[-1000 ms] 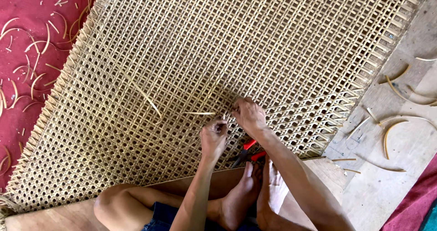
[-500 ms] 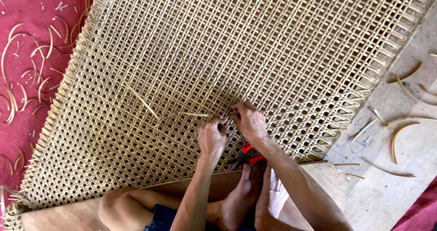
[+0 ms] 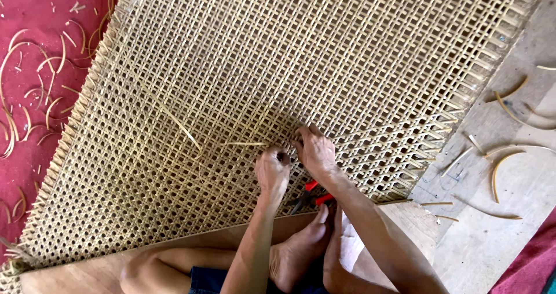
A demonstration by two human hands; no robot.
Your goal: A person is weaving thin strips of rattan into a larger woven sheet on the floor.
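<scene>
A large open-weave cane mat (image 3: 278, 74) lies flat and fills most of the view. My left hand (image 3: 272, 169) presses on the weave near its lower middle, fingers curled around a thin loose cane strand (image 3: 246, 144) that sticks out to the left. My right hand (image 3: 314, 150) sits just beside it to the right, fingertips pinched into the same spot of the weave. Another loose strand (image 3: 182, 129) slants across the mat to the left of my hands. Red-handled pliers (image 3: 311, 194) lie on the mat under my right wrist.
My bare feet (image 3: 301, 247) and a knee (image 3: 145, 271) rest on a wooden board (image 3: 69, 276) at the mat's near edge. Cane offcuts (image 3: 504, 166) lie on the grey floor at the right. More offcuts (image 3: 29, 103) are scattered on red cloth (image 3: 29, 16) at the left.
Both hands stay at the same spot of the weave with small finger shifts. The view has drifted slightly, so the mat sits a little more to the right.
</scene>
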